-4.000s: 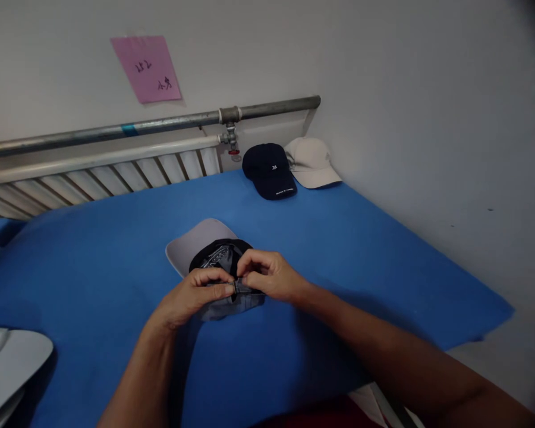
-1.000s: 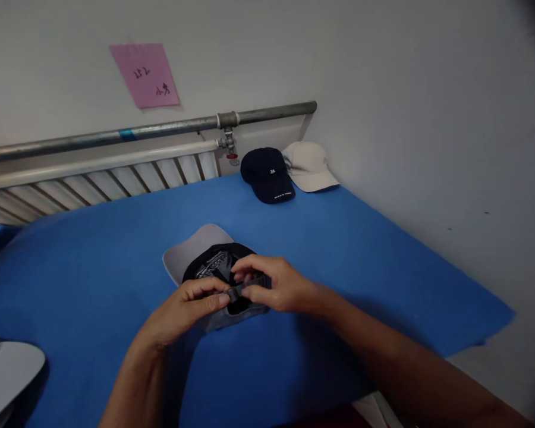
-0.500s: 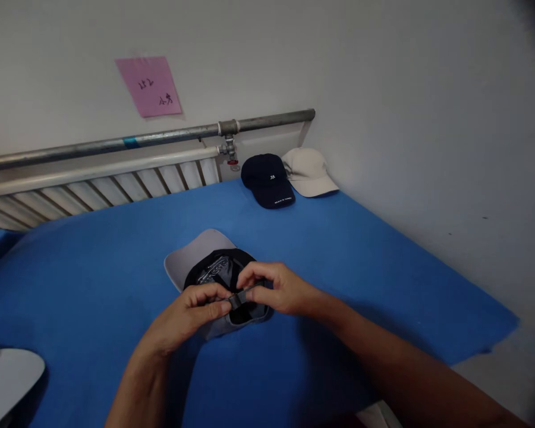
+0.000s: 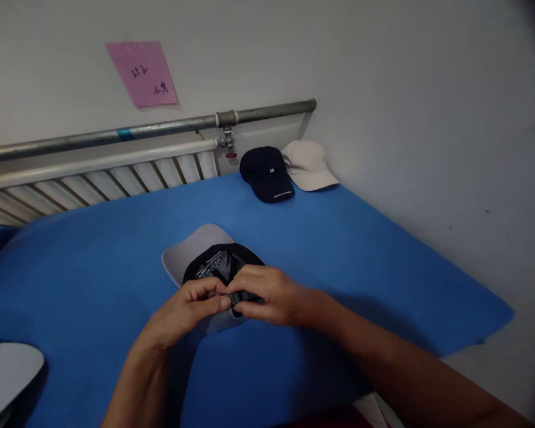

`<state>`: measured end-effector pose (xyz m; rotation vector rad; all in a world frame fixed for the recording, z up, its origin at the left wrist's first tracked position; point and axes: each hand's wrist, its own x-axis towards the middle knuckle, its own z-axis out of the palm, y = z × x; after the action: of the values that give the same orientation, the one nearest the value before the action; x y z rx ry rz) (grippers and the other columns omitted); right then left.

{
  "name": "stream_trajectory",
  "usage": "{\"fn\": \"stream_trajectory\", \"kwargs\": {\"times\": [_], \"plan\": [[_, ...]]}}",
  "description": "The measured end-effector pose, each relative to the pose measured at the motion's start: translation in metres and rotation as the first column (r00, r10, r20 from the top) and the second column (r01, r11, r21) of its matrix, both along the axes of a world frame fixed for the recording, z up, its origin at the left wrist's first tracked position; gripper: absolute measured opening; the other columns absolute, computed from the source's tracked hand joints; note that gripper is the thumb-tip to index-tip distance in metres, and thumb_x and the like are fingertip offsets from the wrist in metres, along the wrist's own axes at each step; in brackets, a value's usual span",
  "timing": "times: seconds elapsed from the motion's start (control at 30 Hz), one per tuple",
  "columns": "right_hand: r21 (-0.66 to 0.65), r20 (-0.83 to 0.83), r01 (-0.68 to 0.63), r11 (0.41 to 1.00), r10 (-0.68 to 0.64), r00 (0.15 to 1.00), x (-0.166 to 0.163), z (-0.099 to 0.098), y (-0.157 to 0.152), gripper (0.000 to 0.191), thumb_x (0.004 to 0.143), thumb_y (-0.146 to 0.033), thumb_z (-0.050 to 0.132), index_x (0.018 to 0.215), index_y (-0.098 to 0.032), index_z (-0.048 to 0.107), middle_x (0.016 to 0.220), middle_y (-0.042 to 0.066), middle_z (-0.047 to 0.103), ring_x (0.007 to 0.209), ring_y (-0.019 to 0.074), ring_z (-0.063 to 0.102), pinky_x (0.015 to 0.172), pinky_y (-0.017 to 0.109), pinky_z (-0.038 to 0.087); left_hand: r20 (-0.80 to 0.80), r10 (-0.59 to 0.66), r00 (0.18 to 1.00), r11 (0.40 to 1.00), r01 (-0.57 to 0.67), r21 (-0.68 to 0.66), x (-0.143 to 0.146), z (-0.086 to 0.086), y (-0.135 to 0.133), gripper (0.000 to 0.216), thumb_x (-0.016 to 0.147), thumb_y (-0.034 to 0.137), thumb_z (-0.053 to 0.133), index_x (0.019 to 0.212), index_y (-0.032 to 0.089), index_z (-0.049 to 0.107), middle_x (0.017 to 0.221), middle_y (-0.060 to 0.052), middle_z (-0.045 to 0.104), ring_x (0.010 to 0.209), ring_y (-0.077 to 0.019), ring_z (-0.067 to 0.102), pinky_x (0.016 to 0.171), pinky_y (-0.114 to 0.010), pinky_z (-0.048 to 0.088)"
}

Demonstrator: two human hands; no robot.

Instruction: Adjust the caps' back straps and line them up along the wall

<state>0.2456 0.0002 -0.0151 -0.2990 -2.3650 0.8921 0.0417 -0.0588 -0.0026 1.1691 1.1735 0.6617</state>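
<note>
A grey baseball cap (image 4: 189,252) lies upside down on the blue table, its brim pointing to the far left and its dark lining showing. At its back, a dark strap with a buckle (image 4: 237,297) runs between my two hands. My left hand (image 4: 194,306) pinches the buckle end between thumb and fingers. From the other side, my right hand (image 4: 267,294) is closed on the strap close to the buckle, and the fingertips of both hands nearly meet. The fingers hide part of the strap and the cap's rear edge.
A navy cap (image 4: 265,172) and a beige cap (image 4: 310,165) sit side by side at the back of the blue table (image 4: 116,249). The brim of a white cap (image 4: 13,371) shows at lower left. A radiator (image 4: 116,181) and pipe (image 4: 169,126) line the wall.
My right hand has moved left along the strap, closer to the buckle and my left hand. The left hand keeps its pinch. The view has tilted slightly.
</note>
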Motion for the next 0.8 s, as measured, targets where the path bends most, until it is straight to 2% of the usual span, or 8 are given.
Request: {"fn": "stream_trajectory", "kwargs": {"times": [0.1, 0.27, 0.43, 0.63, 0.8], "plan": [[0.041, -0.016, 0.008, 0.999, -0.008, 1.0, 0.001, 0.0, 0.001, 0.019, 0.084, -0.016, 0.057, 0.102, -0.015, 0.064, 0.087, 0.004, 0.063, 0.081, 0.0146, 0.058, 0.077, 0.03, 0.049, 0.02, -0.007, 1.0, 1.0, 0.007, 0.015, 0.0, 0.0, -0.001, 0.027, 0.079, 0.04, 0.068, 0.075, 0.014, 0.062, 0.064, 0.003, 0.046, 0.059, -0.0071, 0.038, 0.056, -0.021, 0.031], [0.052, -0.019, 0.044, 0.998, -0.043, 0.999, 0.002, -0.002, 0.006, 0.021, 0.083, -0.014, 0.057, 0.103, -0.015, 0.064, 0.091, 0.006, 0.064, 0.082, 0.015, 0.058, 0.076, 0.029, 0.05, 0.123, 0.046, 0.991, 0.999, -0.044, -0.015, -0.006, -0.003, 0.0, 0.027, 0.078, 0.033, 0.071, 0.098, 0.019, 0.059, 0.077, 0.001, 0.058, 0.069, -0.0095, 0.051, 0.064, -0.023, 0.039], [0.098, -0.008, 0.077, 0.992, -0.076, 0.997, 0.003, -0.001, 0.006, 0.019, 0.084, -0.015, 0.056, 0.102, -0.014, 0.064, 0.091, 0.007, 0.063, 0.084, 0.0157, 0.058, 0.077, 0.03, 0.05, 0.077, 0.029, 0.997, 0.998, -0.033, 0.053, -0.011, -0.002, 0.0, 0.022, 0.077, 0.029, 0.071, 0.08, 0.016, 0.054, 0.072, 0.003, 0.053, 0.063, -0.0075, 0.045, 0.057, -0.021, 0.036], [0.159, -0.014, 0.06, 0.985, -0.058, 0.998, 0.002, 0.001, 0.003, 0.019, 0.087, -0.016, 0.052, 0.103, -0.014, 0.062, 0.091, 0.007, 0.064, 0.085, 0.0165, 0.058, 0.078, 0.031, 0.05, -0.042, 0.039, 0.998, 0.997, -0.036, 0.069, -0.003, 0.0, 0.0, 0.026, 0.075, 0.031, 0.073, 0.077, 0.016, 0.052, 0.073, 0.004, 0.049, 0.064, -0.0085, 0.042, 0.057, -0.022, 0.035], [0.158, -0.001, 0.042, 0.987, -0.043, 0.999, 0.003, 0.001, 0.004, 0.019, 0.088, -0.016, 0.051, 0.103, -0.014, 0.062, 0.091, 0.007, 0.064, 0.085, 0.0161, 0.058, 0.079, 0.031, 0.05, -0.056, 0.056, 0.997, 0.996, -0.051, 0.076, 0.0, -0.001, -0.001, 0.03, 0.077, 0.038, 0.07, 0.073, 0.017, 0.048, 0.064, 0.006, 0.042, 0.057, -0.0073, 0.034, 0.051, -0.021, 0.028]]}}
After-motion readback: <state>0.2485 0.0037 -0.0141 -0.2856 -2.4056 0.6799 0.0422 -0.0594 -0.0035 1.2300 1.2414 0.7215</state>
